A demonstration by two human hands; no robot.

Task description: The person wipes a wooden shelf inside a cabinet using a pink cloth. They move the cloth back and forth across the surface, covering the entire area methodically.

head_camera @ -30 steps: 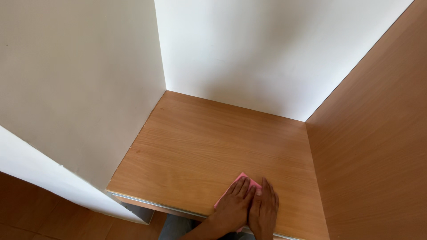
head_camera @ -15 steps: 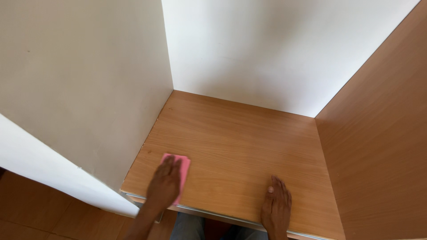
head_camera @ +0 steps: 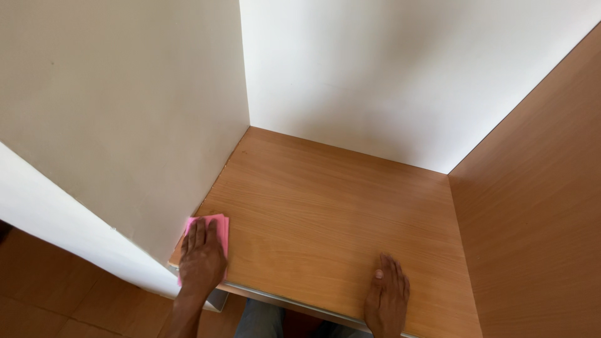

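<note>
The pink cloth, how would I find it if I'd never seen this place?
Find the wooden desk top boxed in by white walls and a wooden side panel. Go to its front left corner, against the white wall. There the left hand lies flat on the pink cloth, the only brightly coloured thing on the wood.

White walls (head_camera: 350, 81) back & left, wood side panel (head_camera: 538, 206) right, tiled floor (head_camera: 44, 294).

Pink cloth (head_camera: 216, 226) mostly hidden under left hand (head_camera: 201, 263). Right hand (head_camera: 387, 302) wrist cut off by bottom edge. Both forearms cropped.
</note>
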